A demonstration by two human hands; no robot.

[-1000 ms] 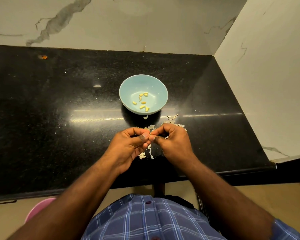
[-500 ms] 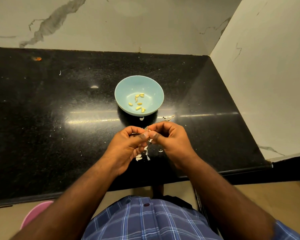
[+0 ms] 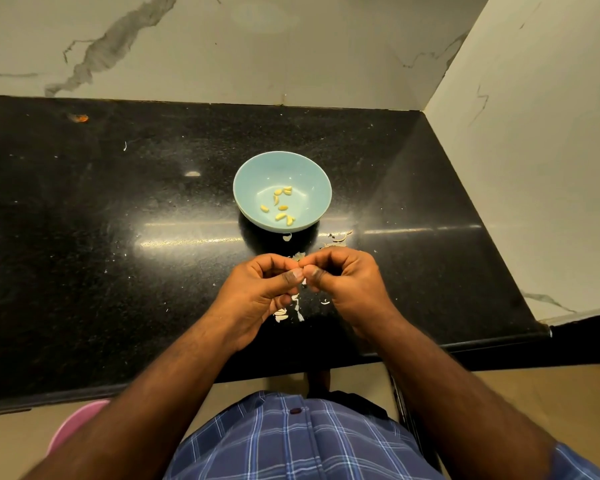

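1. Head view, hands: my left hand and right hand are both curled. Thumb tips and forefingers meet and pinch one seed between them.
2. Seed: only a pale sliver shows above the thumbs, the rest is hidden. It's held in the air over the counter, just this side of the bowl and not touching it.
3. Bowl: light blue, upright on the black counter, with a few yellow kernels lying loose in the bottom.
4. Husk scraps: scattered on the counter under and between my hands, more near the bowl's right side.
5. Step, my read: splitting the husk to free the kernel.
6. Risks:
   - Too much squeeze and the kernel likely snaps or shoots out; the polished counter would let it skid away.
   - Hands are close to the counter's front edge, so a dropped kernel could go to the floor.
   - Husk stuck to my fingers could ride into the bowl with the kernel.
   - A pale kernel dropped among the scraps would be hard to pick out.
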